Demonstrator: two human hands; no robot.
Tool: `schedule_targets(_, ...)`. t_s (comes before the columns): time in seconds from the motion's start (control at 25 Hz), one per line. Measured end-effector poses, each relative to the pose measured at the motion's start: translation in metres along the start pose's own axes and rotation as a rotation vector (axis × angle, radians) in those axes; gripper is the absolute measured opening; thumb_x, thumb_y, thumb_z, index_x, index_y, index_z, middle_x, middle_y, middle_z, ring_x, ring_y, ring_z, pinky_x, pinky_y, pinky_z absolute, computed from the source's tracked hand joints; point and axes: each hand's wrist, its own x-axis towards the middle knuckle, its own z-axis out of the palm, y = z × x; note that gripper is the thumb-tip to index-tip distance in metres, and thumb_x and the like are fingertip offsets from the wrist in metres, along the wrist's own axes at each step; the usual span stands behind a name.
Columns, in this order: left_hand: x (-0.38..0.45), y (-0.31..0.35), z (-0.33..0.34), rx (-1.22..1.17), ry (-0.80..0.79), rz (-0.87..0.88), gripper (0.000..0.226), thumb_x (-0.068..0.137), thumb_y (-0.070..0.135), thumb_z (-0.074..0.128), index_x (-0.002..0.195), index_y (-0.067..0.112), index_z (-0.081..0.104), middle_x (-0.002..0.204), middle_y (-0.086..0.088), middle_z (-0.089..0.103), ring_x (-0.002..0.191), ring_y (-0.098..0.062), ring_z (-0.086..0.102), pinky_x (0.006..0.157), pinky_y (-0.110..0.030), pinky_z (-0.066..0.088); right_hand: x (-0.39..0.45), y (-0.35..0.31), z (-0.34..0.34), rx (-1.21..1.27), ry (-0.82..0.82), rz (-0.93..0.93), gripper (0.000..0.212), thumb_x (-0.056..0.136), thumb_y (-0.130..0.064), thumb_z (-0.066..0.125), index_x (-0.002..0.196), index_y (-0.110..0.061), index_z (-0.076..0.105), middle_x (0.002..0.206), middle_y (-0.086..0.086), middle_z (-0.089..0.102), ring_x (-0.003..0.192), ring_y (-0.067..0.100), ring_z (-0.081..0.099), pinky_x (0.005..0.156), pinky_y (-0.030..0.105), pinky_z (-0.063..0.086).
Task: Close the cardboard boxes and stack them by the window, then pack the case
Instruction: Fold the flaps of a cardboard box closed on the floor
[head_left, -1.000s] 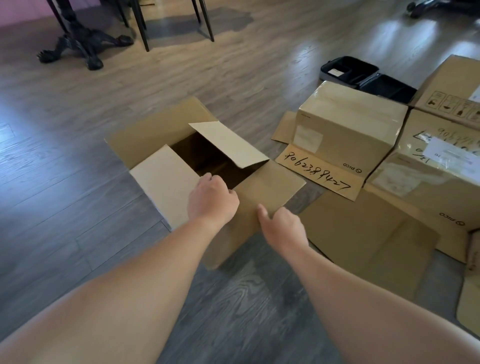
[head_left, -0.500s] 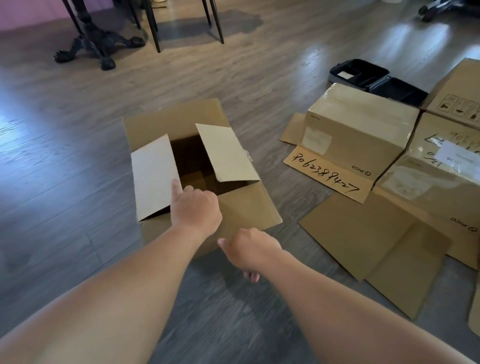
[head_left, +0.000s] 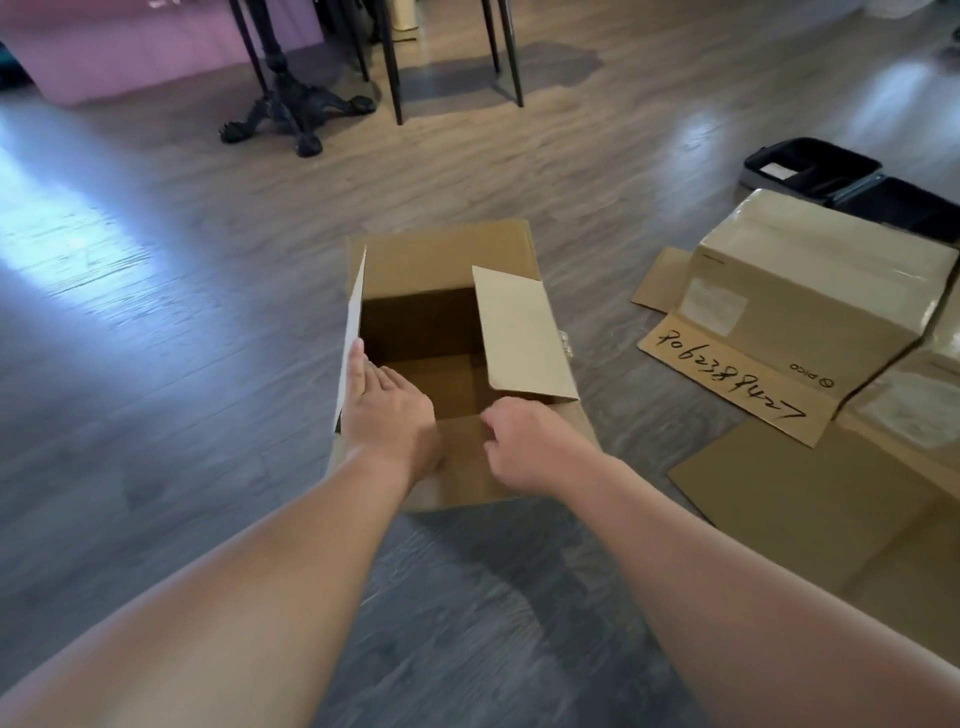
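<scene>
An open brown cardboard box (head_left: 447, 254) stands on the floor in the middle of the head view. Its left flap (head_left: 355, 322) stands upright, and my left hand (head_left: 387, 410) holds it up with fingers stretched along its inner face. The right flap (head_left: 519, 332) is folded partway over the opening. My right hand (head_left: 530, 447) is curled on the edge of the near flap (head_left: 462, 462). The black case (head_left: 810, 166) lies open on the floor at the far right.
Closed cardboard boxes (head_left: 810, 291) sit at the right, one with a handwritten flap (head_left: 727, 369), and flat cardboard (head_left: 810, 499) lies in front of them. A black table pedestal (head_left: 291, 114) and chair legs (head_left: 395, 78) stand at the back.
The box has turned square to me. The left flap, folded in before, now stands upright under my left hand. My right hand rose from the box's front side to the near flap.
</scene>
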Motion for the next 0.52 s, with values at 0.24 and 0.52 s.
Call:
schedule_targets(0.24, 0.004, -0.016, 0.033, -0.055, -0.16, -0.164, 0.078, 0.099, 0.046, 0.01, 0.15, -0.012, 0.018, 0.155, -0.035, 0.025, 0.148, -0.051, 0.01, 0.112, -0.062, -0.023, 0.009, 0.013, 0.024, -0.206, 0.153, 0.072, 0.072, 0.097, -0.053, 0.043, 0.153, -0.01, 0.03, 0.162, 0.015, 0.025, 0.15, 0.032, 0.021, 0.122, 0.052, 0.019)
schedule_targets(0.52, -0.001, -0.028, 0.068, -0.537, -0.218, -0.214, 0.098, 0.091, 0.073, 0.018, 0.151, -0.003, 0.03, 0.162, -0.027, 0.016, 0.15, -0.044, 0.012, 0.118, -0.055, 0.025, 0.011, 0.053, 0.019, -0.303, 0.167, 0.31, 0.077, 0.095, -0.067, 0.025, 0.158, -0.021, 0.022, 0.167, 0.016, 0.007, 0.154, 0.033, 0.001, 0.119, 0.058, 0.016)
